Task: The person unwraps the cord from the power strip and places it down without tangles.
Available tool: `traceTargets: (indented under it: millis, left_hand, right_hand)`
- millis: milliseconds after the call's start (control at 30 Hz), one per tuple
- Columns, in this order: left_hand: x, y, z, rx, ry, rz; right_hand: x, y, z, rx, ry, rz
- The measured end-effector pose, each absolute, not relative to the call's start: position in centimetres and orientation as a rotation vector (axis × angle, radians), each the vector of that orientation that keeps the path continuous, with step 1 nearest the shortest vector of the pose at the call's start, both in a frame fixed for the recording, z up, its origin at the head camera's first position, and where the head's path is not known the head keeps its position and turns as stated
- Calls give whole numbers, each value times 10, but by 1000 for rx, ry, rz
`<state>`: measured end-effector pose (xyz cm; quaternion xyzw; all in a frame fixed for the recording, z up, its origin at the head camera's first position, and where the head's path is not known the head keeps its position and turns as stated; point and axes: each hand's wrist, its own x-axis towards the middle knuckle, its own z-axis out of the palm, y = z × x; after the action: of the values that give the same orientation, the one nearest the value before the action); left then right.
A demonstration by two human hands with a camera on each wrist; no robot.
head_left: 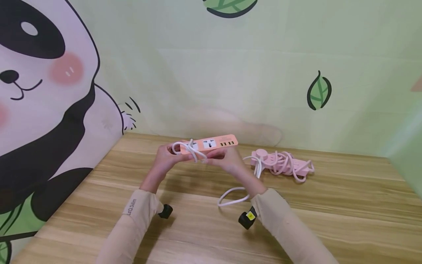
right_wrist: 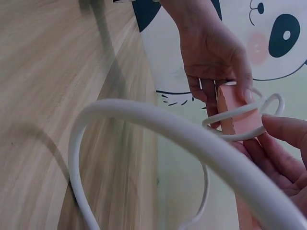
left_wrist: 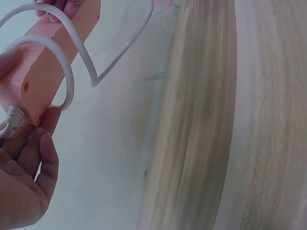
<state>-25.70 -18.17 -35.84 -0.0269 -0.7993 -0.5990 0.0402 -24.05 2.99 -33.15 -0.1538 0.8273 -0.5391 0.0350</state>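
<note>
The orange power strip [head_left: 209, 143] is up in the air above the bench, its socketed face turned toward me and its right end slightly higher than its left. It is a long, slim block with rounded corners, a peachy orange all over. Two white socket panels are set into the face — the left one partly hidden by loops of cord — and four small dark ports line up toward the right end. Two round holes show in its left end, where a ribbed white collar brings out the white cord [right_wrist: 144, 117].

My left hand [head_left: 169, 158] grips that left end, thumb in front and fingers behind and beneath. My right hand [head_left: 227, 159] grasps the strip farther along from below, its thumb close to the loops. The cord also drops in a wide curve to the right of my hands, near the bench [head_left: 197, 227].

To the right, on the wood-grained bench, lies a pink power strip [head_left: 280, 163], wrapped in its own pink cable, with a round pink plug [head_left: 262, 154] at its left end. My sleeves are beige. Behind hangs a pale green backdrop [head_left: 230, 73] — panda at left, green leaves elsewhere.
</note>
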Motion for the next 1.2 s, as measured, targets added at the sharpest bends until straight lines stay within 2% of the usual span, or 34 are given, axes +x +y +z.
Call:
traceTargets:
  millis: [500, 933, 1200]
  left_hand:
    - [-257, -184, -362, -74, -2483, -1805]
    - [-255, -194, -366, -109, -2474, -1828]
    - [-251, -200, -365, -177, -2537, -1811]
  right_hand:
    - [-237, 35, -328, -608, 2461, -1734]
    - [-241, 51, -316, -397, 2290, -1941]
    - [-245, 63, -313, -357, 2285, -1969]
